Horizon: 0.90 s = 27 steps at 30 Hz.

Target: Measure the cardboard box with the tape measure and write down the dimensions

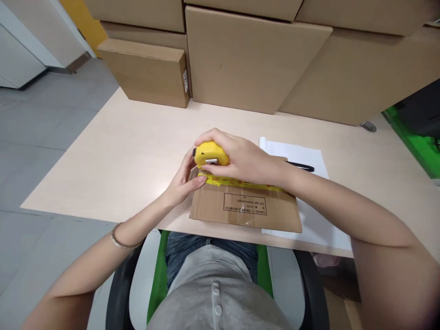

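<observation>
My right hand point(228, 149) is wrapped around a yellow tape measure point(215, 153) with a metal clip on its side, held just above a flat cardboard box point(247, 220). The thumb lies along the lower side of the case. My left hand point(185, 178) grips the box's left end, its thumb pressed on a strip of yellow packing tape point(237, 182) with red print; its other fingers reach up beside the tape measure and are partly hidden. Black printed text in a frame shows on the box face. I cannot make out any pulled-out blade.
Under the box's right side lie white sheets of paper point(309, 201), with a black pen-like object point(300, 166) on them. Large cardboard boxes point(247, 59) line the table's back, and a smaller carton point(147, 75) stands at the back left. The table's front edge is close to my lap.
</observation>
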Tool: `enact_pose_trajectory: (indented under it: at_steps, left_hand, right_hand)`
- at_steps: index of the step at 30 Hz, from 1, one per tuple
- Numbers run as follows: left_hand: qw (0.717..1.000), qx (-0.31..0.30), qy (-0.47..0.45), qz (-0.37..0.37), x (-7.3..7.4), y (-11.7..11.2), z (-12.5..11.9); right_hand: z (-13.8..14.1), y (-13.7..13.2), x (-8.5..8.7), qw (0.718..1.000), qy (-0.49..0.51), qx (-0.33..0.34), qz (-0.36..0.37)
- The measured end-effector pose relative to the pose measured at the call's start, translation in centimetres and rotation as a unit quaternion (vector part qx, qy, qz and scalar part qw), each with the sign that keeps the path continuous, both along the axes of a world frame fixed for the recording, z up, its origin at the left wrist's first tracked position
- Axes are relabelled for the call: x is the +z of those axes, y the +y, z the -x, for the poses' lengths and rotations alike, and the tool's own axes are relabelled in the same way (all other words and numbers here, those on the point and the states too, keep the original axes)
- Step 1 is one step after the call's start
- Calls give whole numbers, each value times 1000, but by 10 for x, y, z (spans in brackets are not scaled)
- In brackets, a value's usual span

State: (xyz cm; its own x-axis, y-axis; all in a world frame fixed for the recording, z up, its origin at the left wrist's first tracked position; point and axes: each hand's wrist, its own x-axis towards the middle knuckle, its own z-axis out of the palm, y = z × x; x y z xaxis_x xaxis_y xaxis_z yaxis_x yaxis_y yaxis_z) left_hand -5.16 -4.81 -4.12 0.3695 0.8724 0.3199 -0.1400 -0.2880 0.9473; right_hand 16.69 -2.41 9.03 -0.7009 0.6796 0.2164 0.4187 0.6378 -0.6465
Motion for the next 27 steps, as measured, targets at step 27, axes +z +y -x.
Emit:
enact_pose_trajectory:
  at_steps: [27]
  left_hand:
    - [988,44,113,-93,16,-2,4]
  right_hand:
    - [-196,-73,-37,955,68,-283,49]
